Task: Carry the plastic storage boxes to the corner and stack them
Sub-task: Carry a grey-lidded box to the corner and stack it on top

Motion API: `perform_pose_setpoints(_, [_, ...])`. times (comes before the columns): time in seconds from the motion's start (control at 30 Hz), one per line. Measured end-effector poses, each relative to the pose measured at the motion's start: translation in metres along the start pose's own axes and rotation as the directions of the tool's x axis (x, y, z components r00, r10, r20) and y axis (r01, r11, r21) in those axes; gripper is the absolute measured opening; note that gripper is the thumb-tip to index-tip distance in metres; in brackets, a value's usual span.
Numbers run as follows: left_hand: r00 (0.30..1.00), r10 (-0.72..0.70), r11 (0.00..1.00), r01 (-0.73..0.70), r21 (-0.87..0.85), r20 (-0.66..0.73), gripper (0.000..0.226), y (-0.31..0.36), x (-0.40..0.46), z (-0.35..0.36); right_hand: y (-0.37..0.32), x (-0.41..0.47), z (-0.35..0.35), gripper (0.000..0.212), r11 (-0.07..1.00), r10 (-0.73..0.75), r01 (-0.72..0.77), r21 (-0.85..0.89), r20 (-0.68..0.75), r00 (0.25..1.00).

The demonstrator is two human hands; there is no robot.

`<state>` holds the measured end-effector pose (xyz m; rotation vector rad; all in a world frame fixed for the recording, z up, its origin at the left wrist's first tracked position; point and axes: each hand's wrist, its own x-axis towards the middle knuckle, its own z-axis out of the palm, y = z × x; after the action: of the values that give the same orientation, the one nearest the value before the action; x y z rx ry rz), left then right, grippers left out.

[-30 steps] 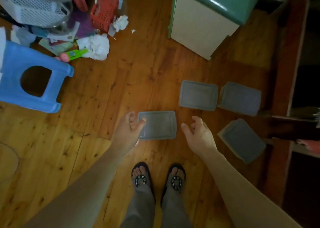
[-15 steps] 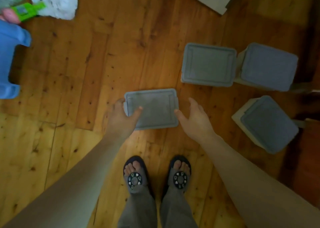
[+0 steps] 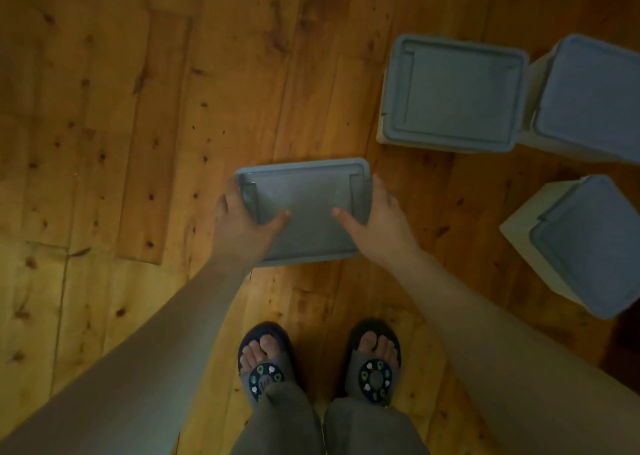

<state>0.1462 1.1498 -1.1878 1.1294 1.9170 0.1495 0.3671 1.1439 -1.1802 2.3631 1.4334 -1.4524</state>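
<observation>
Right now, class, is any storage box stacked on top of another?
No: the box between both hands and the three other boxes each stand separately on the floor.

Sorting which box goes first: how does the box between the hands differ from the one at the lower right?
The held box has the left hand and right hand on its short sides; the lower-right box is untouched. The held box lies square to the feet, while the lower-right box sits turned at an angle. Only the lower-right box shows its pale side wall. Both have grey lids and stand on the wooden floor.
</observation>
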Motion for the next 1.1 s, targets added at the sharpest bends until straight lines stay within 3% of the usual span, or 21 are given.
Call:
perform_pose_setpoints(0.47, [0.999, 0.040, 0.996, -0.037, 0.087, -0.031, 0.101, -0.011, 0.006, -0.001, -0.004, 0.007, -0.002, 0.098, 1.000, -0.028, 0.028, 0.006, -0.013, 1.000])
perform_pose_setpoints(0.6, [0.998, 0.068, 0.998, -0.068, 0.017, -0.018, 0.100, 0.012, -0.012, -0.024, -0.019, -0.013, -0.028, 0.098, 0.999, -0.045, 0.046, 0.007, -0.028, 0.999])
perform_pose_setpoints(1.1, [0.967, 0.207, 0.978, -0.199, 0.069, -0.150, 0.095, 0.149, -0.100, -0.158, -0.118, -0.130, -0.186, 0.090, 0.988, -0.146, 0.138, -0.070, -0.118, 0.982])
